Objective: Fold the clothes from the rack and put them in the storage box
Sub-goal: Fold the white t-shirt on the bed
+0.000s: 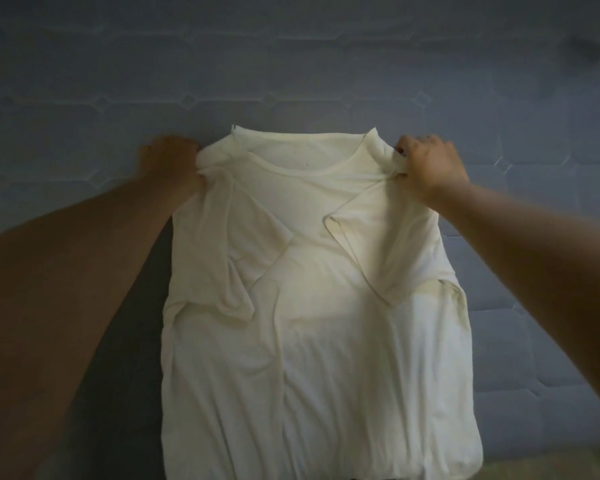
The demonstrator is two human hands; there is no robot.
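Your left hand (168, 161) grips the left shoulder of the cream T-shirt (312, 306); your right hand (426, 164) pinches bunched fabric at the right shoulder. The shirt lies flat on the blue quilted mattress (291, 64), both sleeves folded inward.

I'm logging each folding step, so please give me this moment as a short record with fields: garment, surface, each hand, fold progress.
garment: cream T-shirt, lying flat with its neckline away from the person
surface: blue-grey quilted mattress
left hand: grips the shirt's shoulder on its own side
right hand: grips the opposite shoulder
fold progress: both short sleeves are turned inward over the chest; the body is not yet folded in half
storage box: not in view
rack: not in view
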